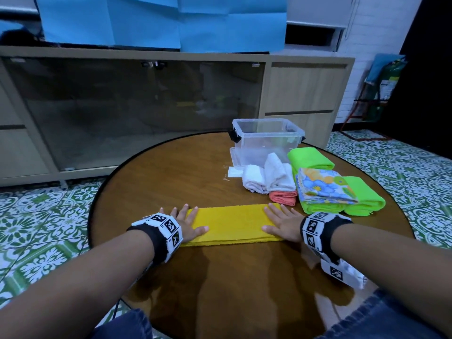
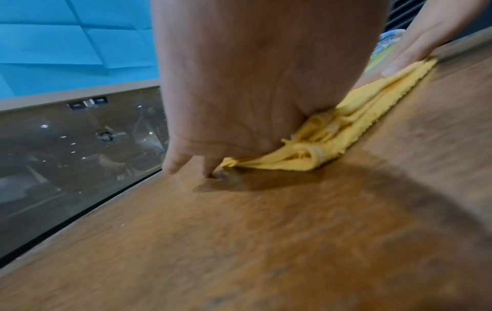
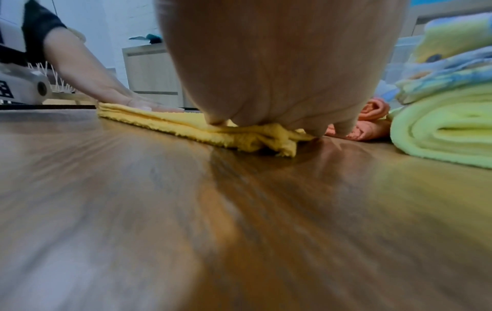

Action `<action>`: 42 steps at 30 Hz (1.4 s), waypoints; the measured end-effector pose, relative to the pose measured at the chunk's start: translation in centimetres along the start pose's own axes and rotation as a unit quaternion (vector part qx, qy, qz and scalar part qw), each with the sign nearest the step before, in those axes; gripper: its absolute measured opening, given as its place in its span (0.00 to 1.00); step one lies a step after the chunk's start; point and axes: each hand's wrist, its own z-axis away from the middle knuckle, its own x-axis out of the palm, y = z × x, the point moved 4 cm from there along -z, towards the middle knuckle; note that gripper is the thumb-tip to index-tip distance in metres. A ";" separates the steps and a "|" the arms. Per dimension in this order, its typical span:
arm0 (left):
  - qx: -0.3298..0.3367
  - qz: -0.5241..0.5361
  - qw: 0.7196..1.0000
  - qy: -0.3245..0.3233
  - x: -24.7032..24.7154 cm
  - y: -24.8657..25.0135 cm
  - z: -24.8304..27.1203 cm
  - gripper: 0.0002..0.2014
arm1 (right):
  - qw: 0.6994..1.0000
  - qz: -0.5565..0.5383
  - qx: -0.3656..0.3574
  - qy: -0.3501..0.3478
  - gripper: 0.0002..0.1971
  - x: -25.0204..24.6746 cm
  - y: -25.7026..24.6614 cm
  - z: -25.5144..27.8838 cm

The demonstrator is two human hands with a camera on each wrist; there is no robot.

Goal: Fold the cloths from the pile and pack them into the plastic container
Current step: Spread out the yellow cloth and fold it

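On the table [image 1: 195,182], both hands, seemingly flat, press the yellow cloth [image 1: 232,223].

Both ends of the yellow cloth [image 1: 230,225] lie hidden under the left hand [image 1: 187,225] and right hand [image 1: 283,226]. The wrist views blur the near table [image 2: 266,242]. The cabinet [image 1: 137,106] behind its dark glass is unreadable.

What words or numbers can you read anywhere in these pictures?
None can be read.
Wristbands: black-and-white square codes, no words.
Cabinet: two small dark tags, print too blurred.
Green cylinder: a label, too small to read.
Flowered cloth: only a picture pattern.
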 end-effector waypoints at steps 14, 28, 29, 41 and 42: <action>-0.069 0.135 0.988 0.024 -3.9 -1.1 0.7 0.22 | 0.979 0.092 -0.091 0.157 0.29 -4.7 -3.2 0.8; -0.015 0.409 0.895 0.176 -4.6 1.7 1.3 0.19 | 0.992 0.027 -0.123 0.021 0.35 -2.3 -11.5 -1.8; -0.003 0.411 0.892 0.188 -4.7 1.9 1.4 0.22 | 0.992 0.027 -0.121 0.022 0.35 -2.3 -11.3 -1.8; 0.041 0.425 0.883 0.195 -5.5 3.0 1.8 0.31 | 0.981 0.058 -0.117 0.146 0.24 -5.1 -9.0 -1.3; 0.049 0.448 0.872 0.190 -5.5 3.2 1.7 0.31 | 0.982 0.064 -0.099 0.148 0.21 -5.3 -8.2 -1.2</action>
